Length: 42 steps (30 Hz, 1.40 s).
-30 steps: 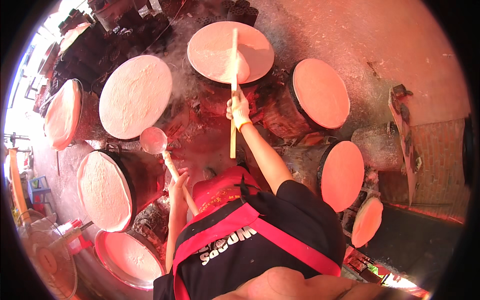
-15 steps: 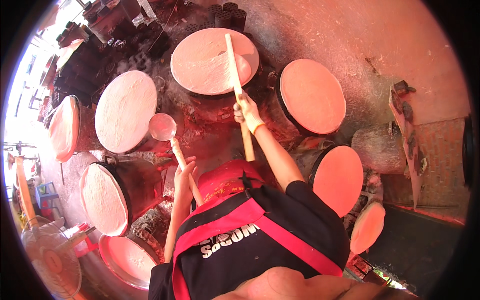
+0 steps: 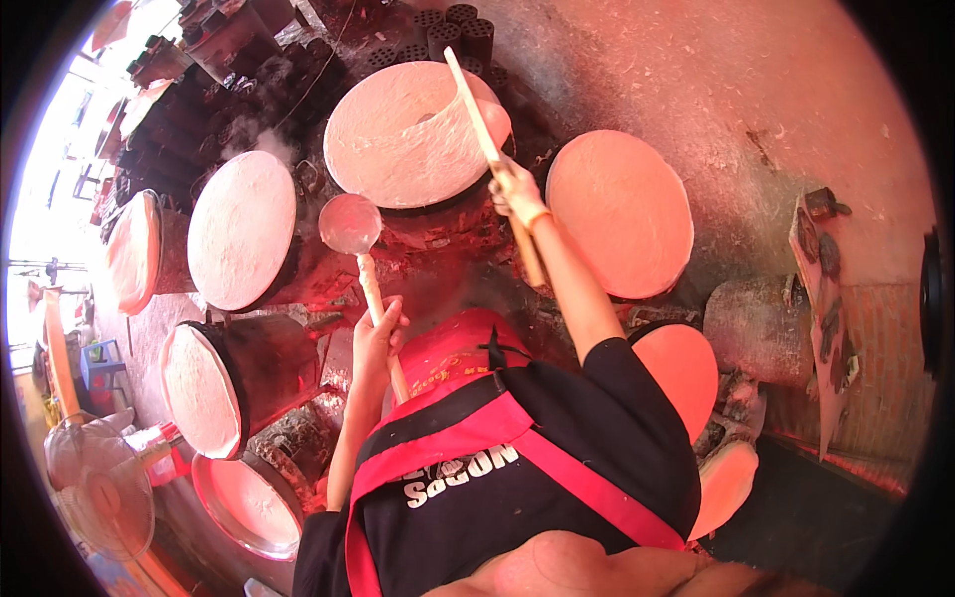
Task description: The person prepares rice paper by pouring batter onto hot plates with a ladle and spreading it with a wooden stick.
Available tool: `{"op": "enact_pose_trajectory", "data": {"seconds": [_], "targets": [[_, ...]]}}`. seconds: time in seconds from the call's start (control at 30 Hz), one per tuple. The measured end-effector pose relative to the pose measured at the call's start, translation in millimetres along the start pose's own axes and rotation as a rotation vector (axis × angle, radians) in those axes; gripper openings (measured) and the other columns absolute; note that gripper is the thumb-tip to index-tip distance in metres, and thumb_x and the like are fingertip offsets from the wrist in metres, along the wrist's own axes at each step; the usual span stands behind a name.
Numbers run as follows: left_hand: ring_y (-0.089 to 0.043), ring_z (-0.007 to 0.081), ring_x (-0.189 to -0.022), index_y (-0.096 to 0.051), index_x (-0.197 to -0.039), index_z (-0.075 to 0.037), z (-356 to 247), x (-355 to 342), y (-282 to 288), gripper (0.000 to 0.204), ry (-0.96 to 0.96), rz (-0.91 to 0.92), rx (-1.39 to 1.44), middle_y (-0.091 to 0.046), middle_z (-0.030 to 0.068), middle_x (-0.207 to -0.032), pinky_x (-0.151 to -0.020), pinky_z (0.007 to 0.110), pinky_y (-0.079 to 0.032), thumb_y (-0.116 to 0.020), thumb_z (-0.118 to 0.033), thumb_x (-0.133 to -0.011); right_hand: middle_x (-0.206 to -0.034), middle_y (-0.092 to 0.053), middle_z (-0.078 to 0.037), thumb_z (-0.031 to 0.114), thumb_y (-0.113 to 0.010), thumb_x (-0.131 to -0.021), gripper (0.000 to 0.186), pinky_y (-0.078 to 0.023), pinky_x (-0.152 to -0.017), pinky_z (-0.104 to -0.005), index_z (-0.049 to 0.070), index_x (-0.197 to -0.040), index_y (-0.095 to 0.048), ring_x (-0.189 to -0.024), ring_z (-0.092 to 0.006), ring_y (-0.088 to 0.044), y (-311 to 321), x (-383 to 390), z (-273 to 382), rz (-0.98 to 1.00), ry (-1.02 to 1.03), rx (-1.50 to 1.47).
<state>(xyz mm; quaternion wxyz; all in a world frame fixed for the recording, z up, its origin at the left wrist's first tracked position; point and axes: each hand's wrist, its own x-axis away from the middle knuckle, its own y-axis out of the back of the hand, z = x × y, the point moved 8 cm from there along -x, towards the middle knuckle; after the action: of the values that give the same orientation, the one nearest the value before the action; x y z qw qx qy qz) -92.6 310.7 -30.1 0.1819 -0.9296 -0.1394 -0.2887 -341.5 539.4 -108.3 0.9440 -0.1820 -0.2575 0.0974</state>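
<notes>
My right hand (image 3: 517, 194) grips a long flat wooden stick (image 3: 470, 98), which slants over the right part of the top middle griddle (image 3: 383, 149). That griddle bears pale batter, with a smooth lump at its right edge and a streaked layer across the rest. Below and left, my left hand (image 3: 379, 336) is closed round the pale handle of a metal ladle, whose round bowl (image 3: 348, 224) is raised just under that griddle. A round griddle with a smooth batter sheet (image 3: 617, 214) lies beside my right hand; another covered griddle (image 3: 239, 229) is left of the ladle.
More batter-covered griddles on drum stoves (image 3: 199, 388) ring me on both sides. Dark perforated fuel cylinders (image 3: 460, 40) are stacked behind. A fan (image 3: 95, 483) and small blue stool (image 3: 99, 368) are at left; a leaning board (image 3: 811, 298) is at right.
The stick and my right hand have moved rightward to the griddle's right edge, with the streaked batter reaching farther right. The ladle has risen and shifted right. The view has shifted slightly.
</notes>
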Motion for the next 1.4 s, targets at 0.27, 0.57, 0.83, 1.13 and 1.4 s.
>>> {"op": "enact_pose_trajectory", "data": {"seconds": [0.27,0.57,0.83,1.13,1.4], "targets": [[-0.040,0.0067,-0.047,-0.049,-0.113,-0.003,2,-14,1,0.030,0.027,0.049,0.246,-0.050,0.0015,-0.069,-0.039,0.019,-0.028,-0.048,-0.028,-0.097,-0.056,-0.037,0.008,0.025,-0.055,-0.090,0.042,-0.024,-0.031,-0.0215,0.022,-0.132,-0.049,-0.036,-0.0041,-0.027,1,23,2,-0.212,0.183,0.106],[-0.047,0.0100,-0.062,-0.053,-0.103,-0.002,-13,-15,-18,0.018,0.091,-0.045,0.314,-0.051,0.0024,-0.078,-0.047,0.021,-0.039,-0.052,-0.018,-0.095,-0.054,-0.042,0.007,0.026,-0.061,-0.088,0.043,-0.026,-0.031,-0.0222,0.021,-0.130,-0.053,-0.035,-0.0047,-0.031,-9,36,-13,-0.168,0.121,0.198],[-0.044,0.0075,-0.062,-0.050,-0.100,0.000,2,-26,-29,0.014,0.179,0.145,0.389,-0.049,0.0037,-0.081,-0.045,0.016,-0.034,-0.050,-0.013,-0.094,-0.051,-0.035,0.007,0.027,-0.059,-0.088,0.035,-0.024,-0.031,-0.0246,0.020,-0.123,-0.058,-0.034,-0.0060,-0.029,-3,8,1,-0.164,0.118,0.224],[-0.042,0.0088,-0.051,-0.046,-0.082,-0.003,-31,-84,-27,0.016,0.061,0.060,0.099,-0.044,0.0003,-0.066,-0.042,0.020,-0.035,-0.051,-0.014,-0.092,-0.057,-0.042,0.010,0.027,-0.061,-0.089,0.035,-0.023,-0.034,-0.0198,0.022,-0.124,-0.058,-0.040,-0.0025,-0.030,14,66,2,0.012,-0.128,0.381],[-0.041,0.0112,-0.047,-0.042,-0.082,-0.001,-29,-171,-66,0.011,0.149,-0.075,0.124,-0.043,0.0028,-0.064,-0.042,0.025,-0.037,-0.047,-0.006,-0.089,-0.051,-0.037,0.006,0.034,-0.063,-0.088,0.037,-0.025,-0.031,-0.0245,0.029,-0.124,-0.056,-0.033,-0.0070,-0.031,-1,74,-52,-0.092,-0.121,0.070]]}}
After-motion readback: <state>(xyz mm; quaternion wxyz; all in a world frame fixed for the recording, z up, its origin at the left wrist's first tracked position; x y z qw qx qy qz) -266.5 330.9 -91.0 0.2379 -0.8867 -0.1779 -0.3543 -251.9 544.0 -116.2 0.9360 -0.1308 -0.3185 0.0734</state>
